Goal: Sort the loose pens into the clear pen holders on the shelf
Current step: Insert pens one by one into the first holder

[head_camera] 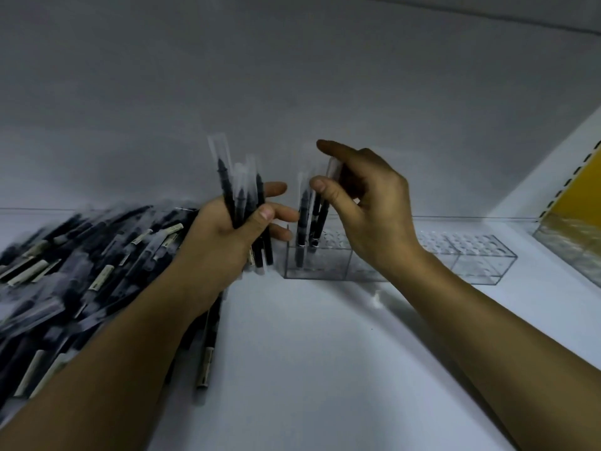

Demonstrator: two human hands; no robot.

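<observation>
On the shelf [325, 353], loose pens [81, 271] are heaped left of the clear pen holders [325, 268]. A bundle [240, 196] is gripped in the left hand [224, 242]; one pen [322, 216] is pinched over a holder by the right hand [367, 206].

Dim, bluish light; soft shadows fall beneath the forearms on the white shelf [325, 353]. Wide-angle bending at the edges; the far-left heap of black wrapped pens [65, 271] is motion-blurred.

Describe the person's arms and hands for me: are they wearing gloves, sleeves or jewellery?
No gloves: the left hand and right hand are both bare, with short, trimmed nails. The left forearm and right forearm are bare as far as the picture reaches, so no sleeve shows. No watch, ring or bracelet is visible.
</observation>
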